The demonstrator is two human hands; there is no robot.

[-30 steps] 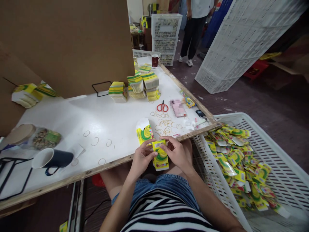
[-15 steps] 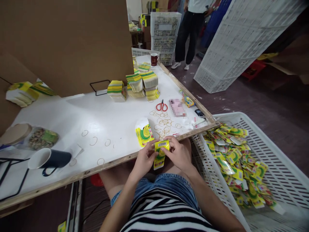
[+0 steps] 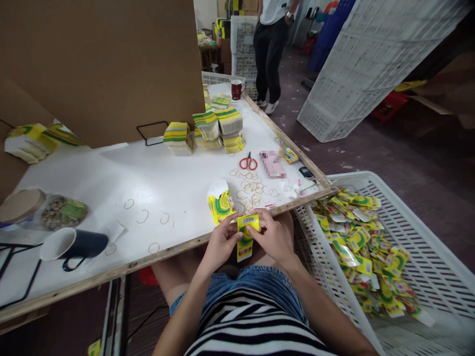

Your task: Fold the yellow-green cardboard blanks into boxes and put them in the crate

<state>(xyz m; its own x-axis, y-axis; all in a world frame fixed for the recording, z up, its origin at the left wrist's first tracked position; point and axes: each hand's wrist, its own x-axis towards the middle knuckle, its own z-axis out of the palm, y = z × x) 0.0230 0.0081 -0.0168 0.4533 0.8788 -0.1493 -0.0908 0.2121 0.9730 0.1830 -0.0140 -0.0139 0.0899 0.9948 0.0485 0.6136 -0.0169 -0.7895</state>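
Over my lap, just off the table's front edge, a small yellow and green printed carton [image 3: 245,243] with a barcode on its top part is held between both hands. My left hand [image 3: 222,243] pinches its left side. The fingers of my right hand [image 3: 274,238] close on its right side, thumb across the front. On the table right behind my hands lies a small stack of the same yellow cartons [image 3: 221,203], white flaps showing. Loose rubber bands [image 3: 252,188] are scattered beside that stack.
Red-handled scissors [image 3: 248,162], bundled cartons [image 3: 178,138] and a dark mug [image 3: 79,244] are on the white table [image 3: 122,183]. A white basket [image 3: 419,217] of yellow cartons stands at my right. Stacked crates [image 3: 345,74] and a standing person [image 3: 270,49] are beyond.
The person in the background has stepped to the left. My hands stay in nearly the same place, and the carton's top part now looks a little more upright.
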